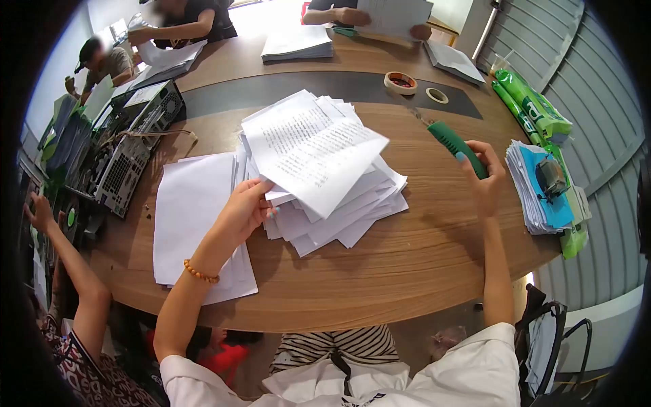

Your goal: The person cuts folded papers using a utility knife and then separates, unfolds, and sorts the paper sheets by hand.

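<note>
My left hand (245, 209) pinches the lower left corner of a printed sheet (308, 152), which is lifted and tilted over a messy pile of papers (325, 227). My right hand (489, 178) is raised over the right side of the table, wrapped round a green-handled tool (449, 139). A thin metal end of this tool points up and left, away from my palm; its exact kind I cannot tell. Beside my left forearm lies a stack of blank-looking white paper (193, 210).
Tape rolls (400, 83) lie beyond the tool. At the right edge are green packages (536, 108) and papers under a blue sheet (546, 186) with a dark object. A computer case (139, 149) stands left. Other people handle papers across the table; another person's hand (42, 211) is left.
</note>
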A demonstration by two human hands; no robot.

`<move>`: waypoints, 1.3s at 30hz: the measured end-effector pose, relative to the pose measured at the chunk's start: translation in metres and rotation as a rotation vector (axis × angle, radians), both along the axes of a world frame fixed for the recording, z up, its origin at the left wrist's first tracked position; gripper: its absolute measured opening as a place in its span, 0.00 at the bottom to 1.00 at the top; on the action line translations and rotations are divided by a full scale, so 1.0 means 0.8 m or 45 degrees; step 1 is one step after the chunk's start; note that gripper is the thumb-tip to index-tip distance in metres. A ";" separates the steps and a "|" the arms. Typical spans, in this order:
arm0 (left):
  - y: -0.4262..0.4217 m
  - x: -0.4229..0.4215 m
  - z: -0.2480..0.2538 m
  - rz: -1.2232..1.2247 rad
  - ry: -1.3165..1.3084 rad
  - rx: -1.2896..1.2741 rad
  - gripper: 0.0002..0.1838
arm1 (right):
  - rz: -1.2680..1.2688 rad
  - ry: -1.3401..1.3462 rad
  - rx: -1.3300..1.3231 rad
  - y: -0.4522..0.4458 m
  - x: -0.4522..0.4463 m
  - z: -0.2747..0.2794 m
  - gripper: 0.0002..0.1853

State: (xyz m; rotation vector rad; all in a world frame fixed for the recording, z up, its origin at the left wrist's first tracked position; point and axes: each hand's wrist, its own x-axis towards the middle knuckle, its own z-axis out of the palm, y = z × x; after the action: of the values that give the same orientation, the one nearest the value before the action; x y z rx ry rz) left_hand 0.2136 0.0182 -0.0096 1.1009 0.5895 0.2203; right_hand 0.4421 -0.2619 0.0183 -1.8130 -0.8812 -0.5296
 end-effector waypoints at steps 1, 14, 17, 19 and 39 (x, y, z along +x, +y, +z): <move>0.002 0.000 -0.001 -0.024 -0.013 -0.033 0.10 | 0.069 -0.039 -0.006 0.000 -0.001 0.000 0.11; 0.017 0.001 -0.020 -0.045 -0.045 -0.092 0.08 | 0.068 0.092 -0.272 -0.022 0.020 0.016 0.10; 0.011 0.003 -0.015 -0.035 -0.087 -0.098 0.09 | 0.326 0.244 -0.398 -0.019 0.016 0.018 0.10; 0.006 0.004 -0.011 -0.064 -0.086 -0.059 0.09 | 0.408 0.242 -0.374 0.001 0.012 0.017 0.11; 0.011 0.004 -0.016 -0.145 -0.029 0.103 0.14 | 0.239 -0.112 -0.641 0.132 -0.034 -0.005 0.17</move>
State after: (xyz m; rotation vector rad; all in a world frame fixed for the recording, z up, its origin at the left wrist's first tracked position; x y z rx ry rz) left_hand 0.2170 0.0266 -0.0226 1.2054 0.4995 0.1585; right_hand 0.4147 -0.1562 0.0147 -2.1345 -1.3190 -0.2824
